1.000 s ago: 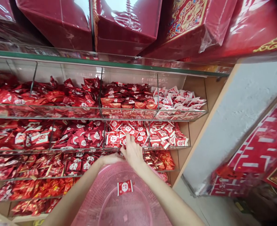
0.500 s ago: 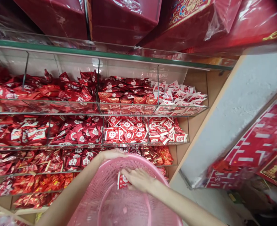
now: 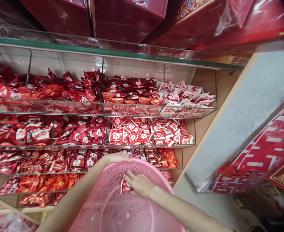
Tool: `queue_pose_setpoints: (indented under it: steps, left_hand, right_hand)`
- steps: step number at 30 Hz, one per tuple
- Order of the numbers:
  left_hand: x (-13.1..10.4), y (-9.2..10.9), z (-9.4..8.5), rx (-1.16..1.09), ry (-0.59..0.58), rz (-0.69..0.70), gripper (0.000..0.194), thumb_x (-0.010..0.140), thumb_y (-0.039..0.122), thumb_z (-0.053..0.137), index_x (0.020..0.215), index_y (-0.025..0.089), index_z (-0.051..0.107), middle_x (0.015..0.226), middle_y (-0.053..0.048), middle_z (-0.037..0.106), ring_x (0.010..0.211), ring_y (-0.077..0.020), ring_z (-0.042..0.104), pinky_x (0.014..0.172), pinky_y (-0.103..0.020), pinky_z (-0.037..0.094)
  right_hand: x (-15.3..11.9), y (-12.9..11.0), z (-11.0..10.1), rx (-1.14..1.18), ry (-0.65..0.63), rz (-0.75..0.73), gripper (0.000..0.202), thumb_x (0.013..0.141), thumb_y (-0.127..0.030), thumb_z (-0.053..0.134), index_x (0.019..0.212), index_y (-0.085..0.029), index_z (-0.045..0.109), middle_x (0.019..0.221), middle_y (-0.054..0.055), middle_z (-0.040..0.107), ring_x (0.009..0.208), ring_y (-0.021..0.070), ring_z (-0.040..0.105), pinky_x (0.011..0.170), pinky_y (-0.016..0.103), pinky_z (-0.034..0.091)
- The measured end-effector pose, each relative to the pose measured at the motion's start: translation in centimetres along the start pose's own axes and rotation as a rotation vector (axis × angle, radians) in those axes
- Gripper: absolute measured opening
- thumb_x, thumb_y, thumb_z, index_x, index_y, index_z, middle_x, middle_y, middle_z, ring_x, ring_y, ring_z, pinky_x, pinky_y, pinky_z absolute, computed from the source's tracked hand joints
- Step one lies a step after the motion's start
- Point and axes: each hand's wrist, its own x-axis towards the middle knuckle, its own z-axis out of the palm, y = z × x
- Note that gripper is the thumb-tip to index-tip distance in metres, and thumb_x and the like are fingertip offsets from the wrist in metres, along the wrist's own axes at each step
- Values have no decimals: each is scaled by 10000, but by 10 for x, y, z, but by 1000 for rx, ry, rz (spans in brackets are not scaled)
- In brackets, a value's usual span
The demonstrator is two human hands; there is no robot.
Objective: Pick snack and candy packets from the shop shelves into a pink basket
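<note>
A pink plastic basket point(image 3: 154, 170) with perforated walls is tilted in front of the shelves. My left hand point(image 3: 116, 158) grips its far rim, fingers partly hidden over the edge. Inside the basket, near its far wall, my right hand point(image 3: 139, 184) has its fingers curled over a small red and white candy packet point(image 3: 125, 186). Part of that packet is covered by the fingers. The basket's bottom shows no other packets in the visible part.
Glass-fronted shelves point(image 3: 132, 111) hold several compartments of red wrapped packets point(image 3: 139, 132), with white and red packets point(image 3: 183, 93) at the upper right. Large dark red boxes point(image 3: 127, 19) stand on top. A pale wall point(image 3: 243, 106) and red printed packages point(image 3: 265, 154) are at right.
The right hand has shifted very slightly, with its fingers loosened a little around the packet. The left hand stays on the rim. The view has moved a little.
</note>
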Motion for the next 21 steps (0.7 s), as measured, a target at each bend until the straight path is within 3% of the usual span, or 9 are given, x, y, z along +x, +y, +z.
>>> queue_pose_setpoints:
  steps: [5, 12, 21]
  left_hand:
    - [2, -2, 1, 58, -6, 7, 353, 674, 542, 603, 761, 222, 723, 790, -4, 695, 768, -189, 582, 712, -269, 426]
    - [11, -4, 4, 83, -40, -2, 361, 665, 559, 604, 732, 221, 712, 790, -5, 689, 758, -183, 570, 720, -272, 419]
    - [16, -10, 5, 92, -22, -18, 463, 661, 530, 607, 891, 140, 708, 886, -36, 692, 839, -207, 591, 770, -291, 433]
  right_hand:
    - [-3, 3, 8, 98, -6, 55, 420, 744, -320, 606, 1096, -205, 408, 1097, 76, 533, 819, 218, 606, 631, 314, 468]
    - [-4, 1, 20, 247, 57, -19, 496, 760, -252, 574, 1206, -215, 361, 1140, 61, 561, 990, 228, 551, 753, 310, 451]
    - [-4, 0, 28, 228, 30, 7, 523, 756, -303, 582, 1229, -216, 377, 1141, 74, 562, 1008, 238, 525, 770, 329, 442]
